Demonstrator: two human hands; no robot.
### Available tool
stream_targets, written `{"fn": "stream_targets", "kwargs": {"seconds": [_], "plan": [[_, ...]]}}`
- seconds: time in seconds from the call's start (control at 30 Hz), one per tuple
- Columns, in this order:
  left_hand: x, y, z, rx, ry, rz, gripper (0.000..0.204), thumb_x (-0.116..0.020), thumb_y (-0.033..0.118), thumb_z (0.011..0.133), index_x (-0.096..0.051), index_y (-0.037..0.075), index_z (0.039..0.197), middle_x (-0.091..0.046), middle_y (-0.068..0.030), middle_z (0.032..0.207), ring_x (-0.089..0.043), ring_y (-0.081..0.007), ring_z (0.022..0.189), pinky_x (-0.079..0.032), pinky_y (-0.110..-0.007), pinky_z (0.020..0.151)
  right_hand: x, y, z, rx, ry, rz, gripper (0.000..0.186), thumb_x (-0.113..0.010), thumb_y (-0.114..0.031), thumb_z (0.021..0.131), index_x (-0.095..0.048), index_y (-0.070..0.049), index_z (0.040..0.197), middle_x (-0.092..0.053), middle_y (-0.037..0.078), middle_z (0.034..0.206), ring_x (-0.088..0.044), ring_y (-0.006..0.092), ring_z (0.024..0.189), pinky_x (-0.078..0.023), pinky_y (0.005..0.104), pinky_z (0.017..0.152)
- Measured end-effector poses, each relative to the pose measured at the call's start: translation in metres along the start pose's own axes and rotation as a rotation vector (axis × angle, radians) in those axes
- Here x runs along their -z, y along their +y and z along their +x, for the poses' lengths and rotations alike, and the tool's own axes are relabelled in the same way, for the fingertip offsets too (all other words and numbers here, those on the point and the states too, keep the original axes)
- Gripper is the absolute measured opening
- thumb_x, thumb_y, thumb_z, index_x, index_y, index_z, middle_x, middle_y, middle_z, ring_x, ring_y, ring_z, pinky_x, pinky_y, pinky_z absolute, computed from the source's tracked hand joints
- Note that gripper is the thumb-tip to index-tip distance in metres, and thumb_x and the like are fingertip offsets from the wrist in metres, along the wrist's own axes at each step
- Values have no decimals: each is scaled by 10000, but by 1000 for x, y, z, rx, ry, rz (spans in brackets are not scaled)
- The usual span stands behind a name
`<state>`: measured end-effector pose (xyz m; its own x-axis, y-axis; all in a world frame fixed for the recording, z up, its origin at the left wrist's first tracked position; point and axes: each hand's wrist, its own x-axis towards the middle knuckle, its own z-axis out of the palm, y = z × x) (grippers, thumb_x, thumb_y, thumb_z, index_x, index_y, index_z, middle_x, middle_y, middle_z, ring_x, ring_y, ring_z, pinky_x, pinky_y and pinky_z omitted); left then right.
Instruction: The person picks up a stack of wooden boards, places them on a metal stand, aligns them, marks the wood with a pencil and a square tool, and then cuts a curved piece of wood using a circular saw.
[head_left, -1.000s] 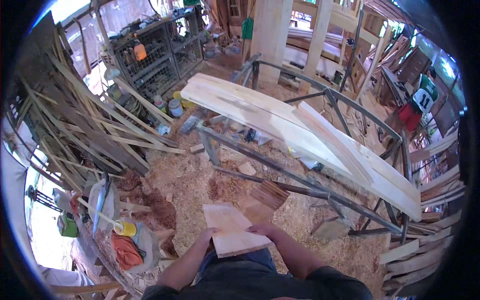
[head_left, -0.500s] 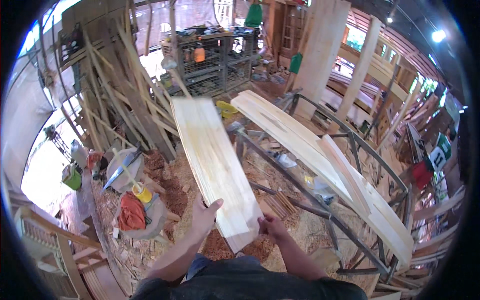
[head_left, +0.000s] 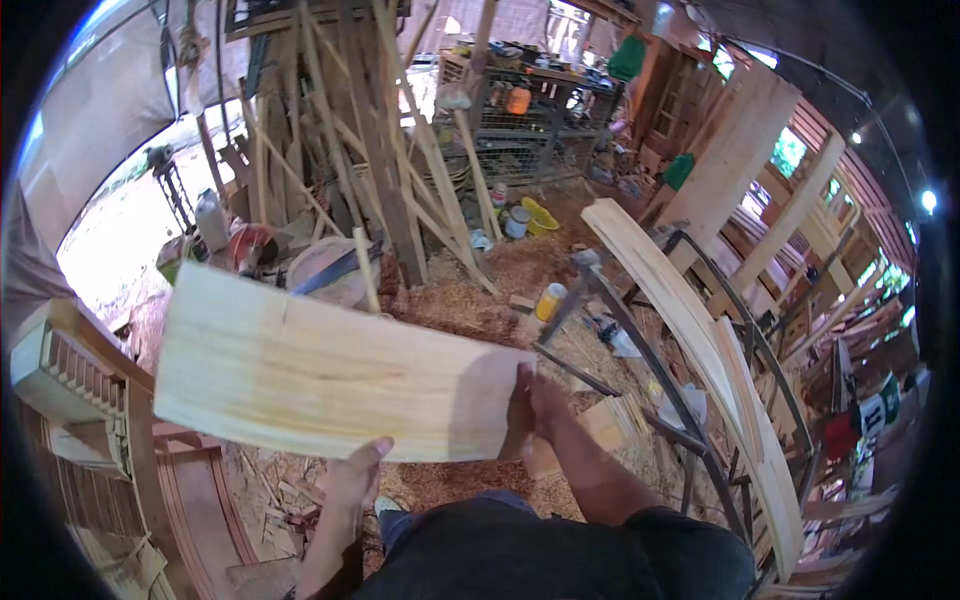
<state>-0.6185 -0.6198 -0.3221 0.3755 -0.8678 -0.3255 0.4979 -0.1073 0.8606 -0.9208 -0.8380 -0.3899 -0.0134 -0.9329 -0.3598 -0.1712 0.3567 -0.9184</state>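
Observation:
A wide, pale wooden board [head_left: 330, 375] lies across the view in front of me, its far end out to the left. My left hand [head_left: 352, 472] grips its lower edge near the middle, thumb on the face and the other fingers hidden behind. At the board's right end, my right hand [head_left: 532, 408] is closed round the short edge. A shadow falls on the face beside that hand. Behind the board, a round stump top [head_left: 325, 262] shows in part, with a blue handsaw [head_left: 335, 270] on it.
On the right, a dark metal frame [head_left: 655, 350] carries long pale planks [head_left: 680, 310]. Wooden poles [head_left: 400, 130] lean at the back left. A yellow container [head_left: 550, 301] and a yellow basin [head_left: 540, 217] stand on the shavings-covered floor. Slatted wooden pieces [head_left: 90, 370] stand at the left.
The board has swung from pointing away from me to lying crosswise, its far end now at the left. Both hands keep hold of it. My view has turned left.

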Motion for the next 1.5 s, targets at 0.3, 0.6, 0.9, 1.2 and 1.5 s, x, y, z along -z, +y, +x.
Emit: {"fn": "stream_targets", "kwargs": {"seconds": [0.3, 0.6, 0.9, 1.2, 1.5], "plan": [[154, 8, -28, 14, 252, -323, 571, -718, 136, 836, -521, -110, 1313, -662, -197, 1134, -699, -267, 905, -606, -377, 684, -140, 104, -41, -367, -440, -54, 505, -693, -509, 979, -704, -27, 1130, -683, 39, 949, -620, 153, 847, -512, 326, 738], [175, 22, -34, -90, 309, -496, 535, -685, 202, 906, -539, -97, 1324, -658, -205, 1212, -664, -298, 1114, -566, -438, 967, -194, -3, -25, -168, -1155, -565, 367, -804, -319, 917, -693, -25, 1106, -680, 4, 945, -613, 103, 838, -511, 273, 712], [158, 75, -21, -255, 425, -548, 564, -725, 71, 883, -533, -70, 1394, -680, -189, 1262, -664, -292, 1177, -525, -413, 1056, -253, -52, 60, -161, -1323, -69, 846, -913, -301, 752, -508, 26, 1418, -652, 112, 1261, -647, 251, 1112, -532, 387, 965], [249, 161, -68, -649, 609, -536, 752, -724, 45, 736, -467, -90, 1430, -637, -230, 1309, -630, -366, 1233, -466, -490, 1132, -365, -136, -62, -83, -1481, 98, 847, -750, -241, 819, -367, 42, 1520, -572, 161, 1391, -601, 309, 1248, -509, 462, 1057], [421, 304, -173, -1357, 466, -705, 668, -631, 342, 915, -474, -58, 1426, -628, -215, 1297, -647, -350, 1170, -528, -491, 1046, -602, -244, -327, -62, -1878, 320, 680, -623, -191, 938, -359, 43, 1519, -542, 224, 1457, -613, 351, 1270, -547, 461, 1050]]}}
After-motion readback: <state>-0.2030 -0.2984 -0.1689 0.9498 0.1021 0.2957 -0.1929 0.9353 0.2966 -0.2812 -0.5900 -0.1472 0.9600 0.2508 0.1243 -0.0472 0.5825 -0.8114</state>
